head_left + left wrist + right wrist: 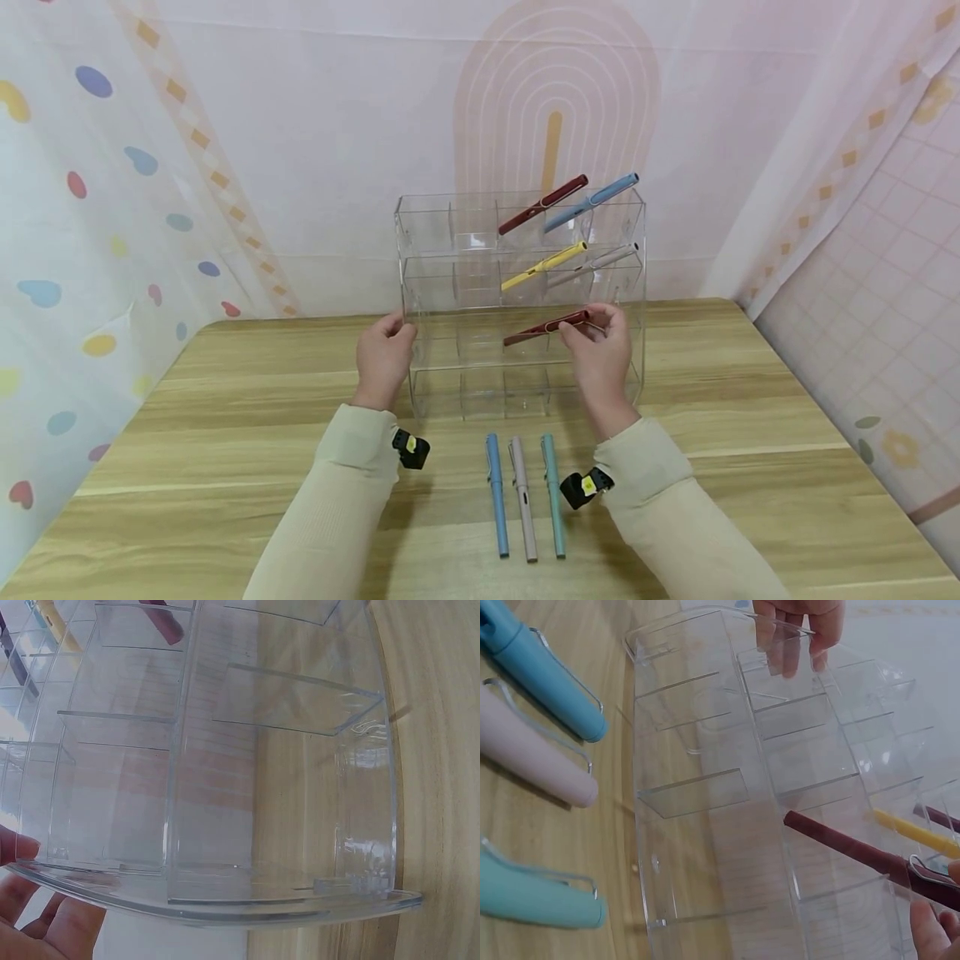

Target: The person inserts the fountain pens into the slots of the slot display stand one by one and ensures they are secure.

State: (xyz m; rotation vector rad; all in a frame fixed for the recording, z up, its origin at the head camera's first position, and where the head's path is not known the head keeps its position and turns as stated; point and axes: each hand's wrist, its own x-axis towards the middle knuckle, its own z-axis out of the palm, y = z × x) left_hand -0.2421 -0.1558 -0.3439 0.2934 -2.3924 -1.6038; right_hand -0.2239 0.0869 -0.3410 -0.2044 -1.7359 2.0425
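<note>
A: Where is the left hand (384, 354) placed?

B: The left side panel of the clear rack (482, 398) is pinched by it at about mid-height, with the thumb seen on the inner face and the fingers on the outer.

A: And the right hand (604, 358)?

B: The dark red pen (542, 331) is pinched by it near the upper end. The pen is held aslant at the third tier from the top, lower end to the left. Whether that end is rested on the tier cannot be told.

A: What is recorded higher up?

B: Top tier: a maroon pen (543, 205) and a sky-blue pen (592, 202). Second tier: a yellow pen (543, 267) and a grey pen (594, 266). All four are tilted rightward.

A: In front of the rack?

B: On the wooden table (225, 433), a blue pen (497, 496), a pinkish-grey pen (523, 504) and a teal pen (553, 496) are laid side by side, clip ends toward the rack.
</note>
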